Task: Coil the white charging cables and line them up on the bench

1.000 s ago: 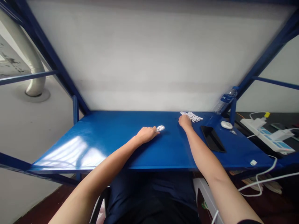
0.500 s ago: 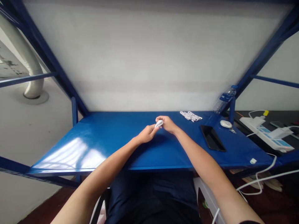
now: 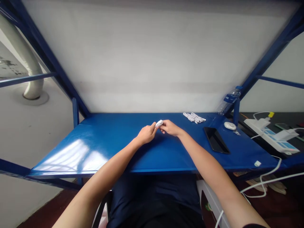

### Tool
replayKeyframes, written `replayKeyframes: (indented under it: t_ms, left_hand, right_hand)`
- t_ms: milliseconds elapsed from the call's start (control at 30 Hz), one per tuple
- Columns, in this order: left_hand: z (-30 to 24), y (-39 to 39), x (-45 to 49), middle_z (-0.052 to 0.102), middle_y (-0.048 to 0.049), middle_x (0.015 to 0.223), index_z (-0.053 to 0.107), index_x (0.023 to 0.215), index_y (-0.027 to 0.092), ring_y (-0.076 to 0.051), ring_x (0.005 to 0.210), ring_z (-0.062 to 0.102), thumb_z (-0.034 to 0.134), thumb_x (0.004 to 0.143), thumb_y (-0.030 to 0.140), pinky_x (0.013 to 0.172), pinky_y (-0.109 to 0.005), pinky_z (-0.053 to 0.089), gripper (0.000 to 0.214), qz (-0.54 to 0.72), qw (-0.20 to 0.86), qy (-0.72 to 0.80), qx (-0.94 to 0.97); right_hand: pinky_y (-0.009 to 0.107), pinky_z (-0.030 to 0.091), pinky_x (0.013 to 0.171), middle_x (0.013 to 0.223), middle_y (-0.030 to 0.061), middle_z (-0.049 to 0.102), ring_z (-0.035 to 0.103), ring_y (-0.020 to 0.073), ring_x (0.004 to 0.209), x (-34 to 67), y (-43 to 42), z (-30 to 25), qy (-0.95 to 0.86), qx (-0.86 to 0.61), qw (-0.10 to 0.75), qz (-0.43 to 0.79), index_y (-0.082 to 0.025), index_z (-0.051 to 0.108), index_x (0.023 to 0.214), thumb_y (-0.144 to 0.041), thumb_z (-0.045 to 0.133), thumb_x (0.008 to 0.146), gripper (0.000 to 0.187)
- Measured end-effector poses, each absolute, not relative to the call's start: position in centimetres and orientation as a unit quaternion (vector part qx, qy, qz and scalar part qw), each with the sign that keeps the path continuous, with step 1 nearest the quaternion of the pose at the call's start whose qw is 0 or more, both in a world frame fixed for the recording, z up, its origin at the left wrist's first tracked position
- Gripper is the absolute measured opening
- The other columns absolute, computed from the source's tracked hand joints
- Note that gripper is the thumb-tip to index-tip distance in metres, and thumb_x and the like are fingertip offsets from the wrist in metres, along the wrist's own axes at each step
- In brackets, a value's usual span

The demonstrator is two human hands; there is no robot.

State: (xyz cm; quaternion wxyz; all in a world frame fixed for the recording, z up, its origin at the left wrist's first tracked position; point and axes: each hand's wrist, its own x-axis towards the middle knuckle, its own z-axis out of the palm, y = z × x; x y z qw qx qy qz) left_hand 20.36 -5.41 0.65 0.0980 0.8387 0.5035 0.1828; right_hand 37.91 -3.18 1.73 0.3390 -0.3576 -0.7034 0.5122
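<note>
Head view: cable (image 3: 159, 123), unreadable bottle label (image 3: 230, 98)

Workshop-like work bay

Blue metal frame (image 3: 44, 47), painted worktop (image 3: 114, 133), plain pale panel (image 3: 154, 63), thick bare pipe (image 3: 34, 71) and loaded power strip (image 3: 281, 142) suggest a workshop; its exact kind is unclear.
</note>
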Motion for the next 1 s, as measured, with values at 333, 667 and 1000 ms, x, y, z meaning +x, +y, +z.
replayKeyframes:
  t_ms: [333, 667, 1000]
  left_hand:
    - [0.3, -4.5, 19.9, 0.069, -0.0129, 0.09, 0.045, 0.108, 0.017, -0.027, 0.079, 0.068, 0.026, 0.099, 0.03, 0.064, -0.031, 0.043, 0.024, 0.116, 0.044, 0.535, 0.836]
    - [0.1, -4.8, 20.0, 0.067, -0.0088, 0.081, 0.047, 0.102, 0.018, -0.024, 0.071, 0.065, 0.029, 0.096, 0.031, 0.059, -0.029, 0.039, 0.023, 0.13, 0.107, 0.511, 0.843]
    - [-0.3, -3.7, 19.5, 0.053, 0.0014, 0.068, 0.047, 0.076, 0.02, -0.012, 0.061, 0.047, 0.026, 0.097, 0.042, 0.059, -0.025, 0.036, 0.037, 0.308, 0.28, 0.453, 0.788]
  right_hand:
    - [0.022, 0.049, 0.058, 0.069, 0.0004, 0.061, 0.055, 0.0088, 0.062, 36.1, -3.4, 0.7, -0.512, -0.369, 0.4, 0.664, -0.013, 0.069, 0.078, -0.026, 0.079, 0.065, 0.021]
    - [0.021, 0.05, 0.05, 0.06, 0.0009, 0.062, 0.056, 0.0094, 0.056, 36.1, -3.3, 0.2, -0.591, -0.426, 0.405, 0.553, -0.011, 0.068, 0.068, -0.029, 0.076, 0.067, 0.019]
    - [0.023, 0.055, 0.053, 0.061, 0.0006, 0.063, 0.059, 0.0097, 0.054, 36.0, -3.4, 0.5, -0.577, -0.417, 0.424, 0.559, -0.012, 0.069, 0.07, -0.029, 0.077, 0.068, 0.019]
